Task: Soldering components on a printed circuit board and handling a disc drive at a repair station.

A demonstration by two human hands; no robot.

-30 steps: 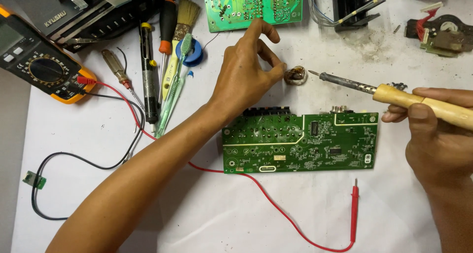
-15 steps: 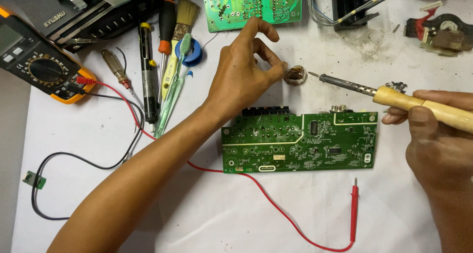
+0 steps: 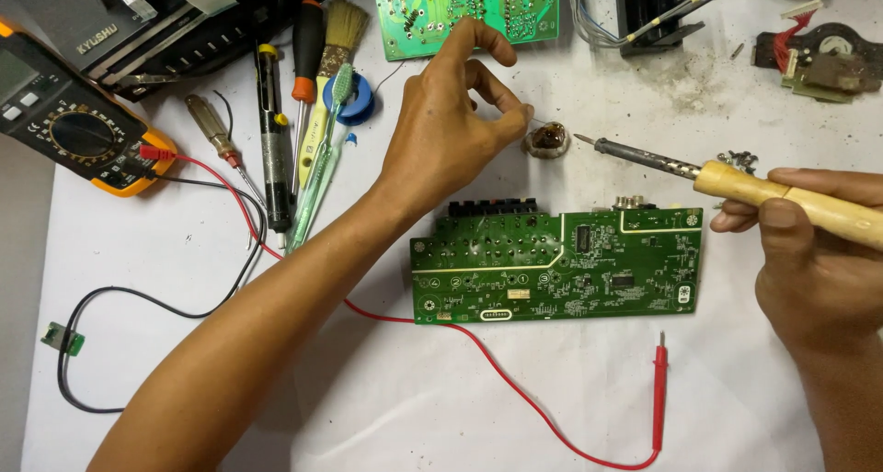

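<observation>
A table [image 3: 552, 408] covered in white sheeting fills almost the whole view, evenly lit, with grey grime smudged toward its far right part. Left of the table's edge runs a narrow grey strip of surface [image 3: 18, 279].

The soldering iron [image 3: 736, 179] is showing a pale, smooth wooden handle and a dull, darkened metal shaft. The circuit board [image 3: 561, 265] is lying with a glossy green lacquered face, its solder joints glinting. The small lump [image 3: 548, 139] beside the iron tip is gleaming amber and glassy, possibly rosin. The table cover [image 3: 386, 398] is looking like matt white paper, smudged grey near the top. The multimeter [image 3: 78, 141] is wearing a rubbery orange jacket over black plastic.
</observation>
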